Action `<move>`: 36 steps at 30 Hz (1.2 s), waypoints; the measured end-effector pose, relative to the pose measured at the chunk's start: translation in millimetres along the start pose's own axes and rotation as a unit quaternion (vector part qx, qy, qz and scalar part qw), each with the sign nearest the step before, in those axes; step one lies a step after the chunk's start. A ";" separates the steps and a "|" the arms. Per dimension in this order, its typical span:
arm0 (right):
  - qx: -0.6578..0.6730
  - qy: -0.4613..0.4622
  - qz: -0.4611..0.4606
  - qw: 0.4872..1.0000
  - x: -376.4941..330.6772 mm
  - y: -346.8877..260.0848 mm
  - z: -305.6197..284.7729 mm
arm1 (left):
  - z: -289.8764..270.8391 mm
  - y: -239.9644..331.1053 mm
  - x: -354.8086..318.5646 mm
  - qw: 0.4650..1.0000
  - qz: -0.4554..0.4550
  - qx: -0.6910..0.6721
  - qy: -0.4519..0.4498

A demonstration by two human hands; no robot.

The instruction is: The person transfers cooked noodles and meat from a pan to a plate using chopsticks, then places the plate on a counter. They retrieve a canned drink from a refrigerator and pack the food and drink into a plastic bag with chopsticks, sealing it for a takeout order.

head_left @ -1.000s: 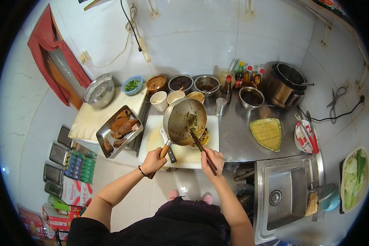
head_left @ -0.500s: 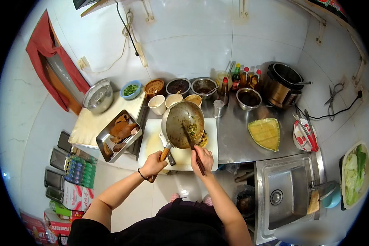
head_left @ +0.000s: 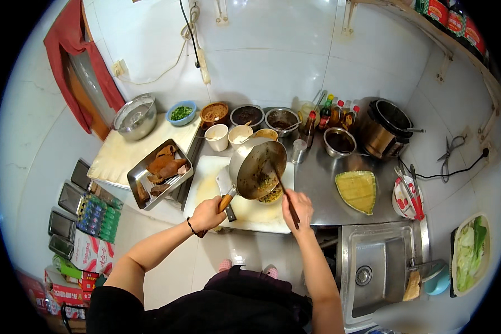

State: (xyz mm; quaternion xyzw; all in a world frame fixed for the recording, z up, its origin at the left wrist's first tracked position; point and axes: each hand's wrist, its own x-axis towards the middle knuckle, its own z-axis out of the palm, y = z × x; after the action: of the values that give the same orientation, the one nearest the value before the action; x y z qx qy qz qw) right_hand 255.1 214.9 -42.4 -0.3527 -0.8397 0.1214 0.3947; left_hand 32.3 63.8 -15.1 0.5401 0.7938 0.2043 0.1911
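Observation:
My left hand (head_left: 208, 214) is closed round the wooden handle of a small wok (head_left: 249, 167), holding it tipped above a white cutting board (head_left: 207, 175). In my right hand (head_left: 298, 211) are dark chopsticks (head_left: 280, 182), their tips inside the wok near its lower rim. Bits of chopped food (head_left: 266, 182) cling to the wok's stained inside. Just below the rim, more yellowish food (head_left: 271, 196) shows, partly hidden by the wok; I cannot make out what holds it. A cleaver (head_left: 230, 213) lies on the board beside the wok handle, partly covered.
Left of the board stands a metal tray (head_left: 175, 185) of brown cooked meat. Behind are seasoning bowls (head_left: 245, 116), white cups (head_left: 217, 137), sauce bottles (head_left: 324, 114) and a cooker (head_left: 385, 131). To the right lie a yellow fan-shaped mat (head_left: 355, 191) and a sink (head_left: 381, 278).
The wok has shifted right over the board, and less food shows inside it. My right hand with the chopsticks has moved right. The whole view has shifted slightly.

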 end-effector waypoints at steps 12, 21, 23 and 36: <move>0.088 -0.010 -0.027 0.996 -34.9 -22.5 25.4 | -3.9 4.8 1.2 0.998 0.028 0.058 0.027; 0.085 0.039 -0.010 0.996 -40.8 -38.6 45.9 | -10.8 7.1 -4.7 0.993 0.030 0.109 0.027; 0.038 0.052 -0.003 0.998 -44.1 -31.3 51.7 | -13.5 6.3 -4.9 0.990 0.036 0.130 0.037; 0.032 -0.026 -0.072 0.997 -15.7 14.3 7.6 | -14.6 -0.3 -5.0 0.973 0.112 0.187 0.078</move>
State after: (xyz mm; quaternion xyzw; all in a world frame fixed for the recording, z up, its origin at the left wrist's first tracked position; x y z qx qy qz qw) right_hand 263.4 215.0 -63.3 -0.2754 -0.8685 0.1287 0.3915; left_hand 26.1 57.3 -2.5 0.6343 0.7646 0.1140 -0.0004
